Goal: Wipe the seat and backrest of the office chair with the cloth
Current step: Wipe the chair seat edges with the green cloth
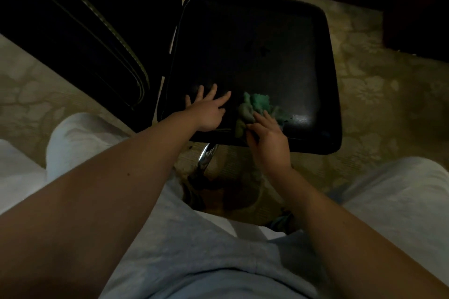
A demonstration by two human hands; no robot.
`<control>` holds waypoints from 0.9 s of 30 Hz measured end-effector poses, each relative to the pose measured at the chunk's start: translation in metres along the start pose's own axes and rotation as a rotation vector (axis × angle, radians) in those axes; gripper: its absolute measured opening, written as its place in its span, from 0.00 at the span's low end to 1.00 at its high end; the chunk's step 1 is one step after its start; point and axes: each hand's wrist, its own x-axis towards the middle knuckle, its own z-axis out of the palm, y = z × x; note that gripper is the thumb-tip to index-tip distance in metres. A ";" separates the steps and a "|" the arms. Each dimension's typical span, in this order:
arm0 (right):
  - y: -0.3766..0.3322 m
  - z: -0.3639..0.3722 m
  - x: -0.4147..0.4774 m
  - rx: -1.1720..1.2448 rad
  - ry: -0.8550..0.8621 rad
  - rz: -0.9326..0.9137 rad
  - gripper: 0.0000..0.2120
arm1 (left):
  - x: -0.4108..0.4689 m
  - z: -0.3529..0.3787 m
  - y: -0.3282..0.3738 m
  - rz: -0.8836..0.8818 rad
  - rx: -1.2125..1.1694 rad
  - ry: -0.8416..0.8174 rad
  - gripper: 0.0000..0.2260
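Observation:
The black padded chair seat fills the middle of the head view, seen from above. A crumpled green cloth lies on the seat near its front edge. My left hand rests flat on the seat's front left part with its fingers spread, a little left of the cloth. My right hand is at the seat's front edge, its fingertips on the near side of the cloth; whether they pinch it is unclear. The dark backrest stands at the upper left.
A chrome chair column shows under the seat's front edge. Patterned beige carpet surrounds the chair. Dark furniture stands at the upper right by a red baseboard. My legs in light trousers fill the foreground.

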 end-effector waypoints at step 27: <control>0.012 -0.012 0.008 -0.006 0.012 0.018 0.11 | -0.003 -0.015 -0.010 -0.089 -0.378 -0.044 0.25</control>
